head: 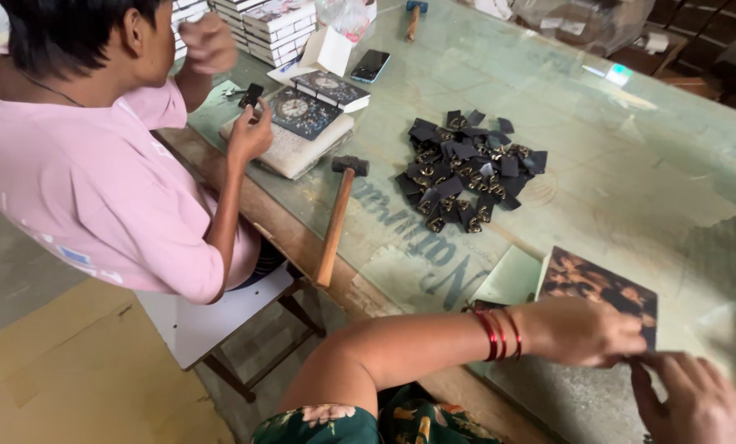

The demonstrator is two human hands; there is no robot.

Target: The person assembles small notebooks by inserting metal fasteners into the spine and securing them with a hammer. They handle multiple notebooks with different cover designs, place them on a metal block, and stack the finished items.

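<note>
A dark rectangular board (602, 284) with a brownish pattern lies on the glass-topped table (631, 164) at the lower right. My left hand (581, 329), with red bangles on the wrist, lies over the board's near edge with its fingers curled on it. My right hand (696, 403) comes in from the bottom right corner. It is blurred, and its fingertips meet my left hand's at the board's near corner. Whether it grips anything is unclear.
A pile of small black tabs with brass fittings (466, 168) lies mid-table. A wooden-handled hammer (339, 214) overhangs the table's left edge. A person in a pink shirt (96, 173) sits on the left and holds a small black piece over clock-faced boards (302, 115). Stacked boards (277, 29), a phone (370, 65) and a mallet (414, 16) are farther back.
</note>
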